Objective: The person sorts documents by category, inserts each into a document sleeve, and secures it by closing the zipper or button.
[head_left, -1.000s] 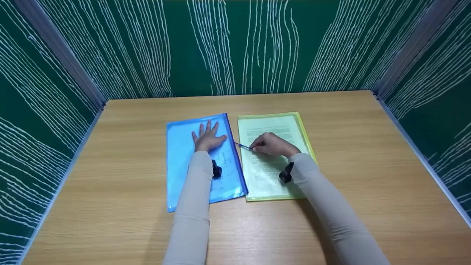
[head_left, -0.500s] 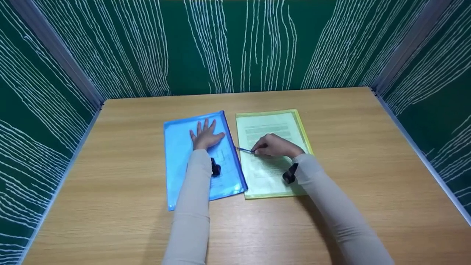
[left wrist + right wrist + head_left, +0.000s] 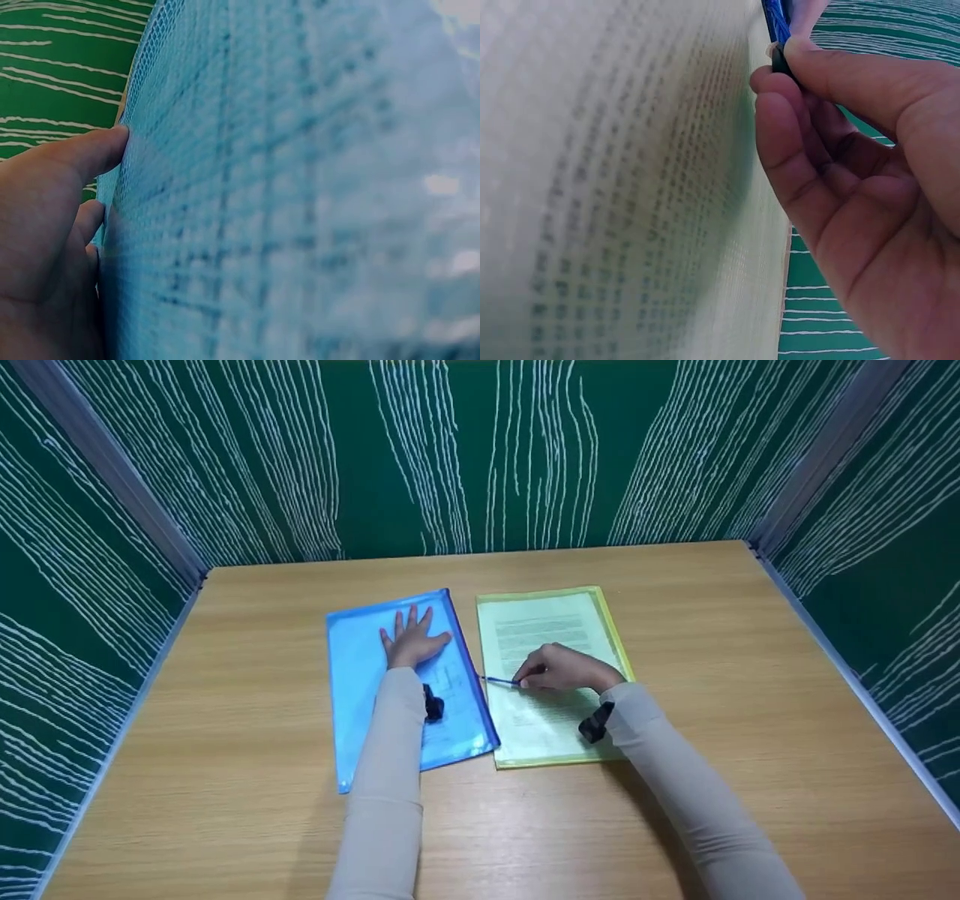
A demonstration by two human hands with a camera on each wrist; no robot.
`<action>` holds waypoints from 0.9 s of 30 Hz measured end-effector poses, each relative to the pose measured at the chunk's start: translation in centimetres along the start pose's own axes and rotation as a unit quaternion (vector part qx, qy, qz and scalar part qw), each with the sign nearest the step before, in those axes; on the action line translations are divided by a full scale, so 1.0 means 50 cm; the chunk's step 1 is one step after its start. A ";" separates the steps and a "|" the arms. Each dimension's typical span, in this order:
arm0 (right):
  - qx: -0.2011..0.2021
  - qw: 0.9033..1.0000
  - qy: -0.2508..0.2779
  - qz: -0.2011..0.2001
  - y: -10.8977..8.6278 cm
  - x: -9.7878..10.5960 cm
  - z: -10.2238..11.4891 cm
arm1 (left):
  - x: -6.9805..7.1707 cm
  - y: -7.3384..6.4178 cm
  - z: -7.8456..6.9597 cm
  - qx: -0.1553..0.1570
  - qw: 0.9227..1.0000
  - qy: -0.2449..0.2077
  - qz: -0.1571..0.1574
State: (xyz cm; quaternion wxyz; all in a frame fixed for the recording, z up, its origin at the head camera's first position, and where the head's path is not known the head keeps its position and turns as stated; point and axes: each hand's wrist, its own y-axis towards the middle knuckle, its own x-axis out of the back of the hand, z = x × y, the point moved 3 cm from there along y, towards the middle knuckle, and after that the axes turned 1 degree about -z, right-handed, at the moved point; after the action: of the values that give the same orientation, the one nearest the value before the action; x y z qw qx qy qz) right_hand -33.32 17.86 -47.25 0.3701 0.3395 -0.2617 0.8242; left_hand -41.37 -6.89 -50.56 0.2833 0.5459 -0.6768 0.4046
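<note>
A blue zip document folder (image 3: 352,682) with papers inside lies on the wooden table. My left hand (image 3: 414,645) rests flat on its upper part, fingers spread; the left wrist view shows this hand (image 3: 49,217) against the folder's meshed surface. Along the folder's right side runs a dark blue zip edge (image 3: 464,645). From that edge a thin blue zipper pull cord (image 3: 498,680) reaches right. My right hand (image 3: 559,667) pinches the cord's free end between thumb and fingertips, above a yellow zip folder (image 3: 536,746). In the right wrist view a dark tip shows at the pinch.
The yellow folder holds a printed sheet and sits just right of the blue one, their near corners almost meeting. Wooden table (image 3: 225,720) surrounds both folders. Green walls with white streaks (image 3: 405,457) stand behind and at both sides.
My right hand has moved toward the near side, and the cord's attached end has slid down along the blue folder's zip edge. My left hand stays on the folder.
</note>
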 end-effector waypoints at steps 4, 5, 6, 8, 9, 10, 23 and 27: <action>0.015 1.000 -0.007 0.004 -0.003 0.000 0.003 | 0.003 0.002 -0.001 -0.003 1.000 0.000 0.002; 0.017 1.000 -0.006 0.005 -0.004 0.000 0.003 | 0.003 0.001 -0.001 -0.003 1.000 0.000 0.002; 0.019 1.000 -0.007 0.006 -0.005 -0.001 0.003 | 0.003 0.001 0.000 -0.003 1.000 0.001 0.001; 0.022 1.000 -0.005 0.009 -0.007 -0.003 0.003 | 0.003 0.000 0.003 -0.003 1.000 0.000 0.002; 0.023 1.000 -0.004 0.010 -0.008 -0.004 0.004 | 0.004 0.000 0.004 -0.003 1.000 0.000 0.002; 0.026 1.000 -0.004 0.011 -0.009 -0.005 0.004 | 0.004 0.000 0.005 -0.003 1.000 -0.001 0.002; 0.111 0.994 -0.010 0.017 -0.022 -0.005 0.017 | 0.012 0.002 0.009 -0.009 1.000 -0.010 0.017; 0.110 0.994 -0.015 0.024 -0.026 -0.008 0.017 | 0.013 0.000 0.009 -0.004 1.000 -0.021 0.023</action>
State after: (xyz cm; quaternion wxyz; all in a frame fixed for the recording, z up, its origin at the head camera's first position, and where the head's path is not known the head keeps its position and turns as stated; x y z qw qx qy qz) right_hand -31.81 17.89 -46.77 0.3064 0.3842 -0.1834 0.8514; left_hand -41.50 -7.62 -50.23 0.2625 0.5375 -0.6964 0.3965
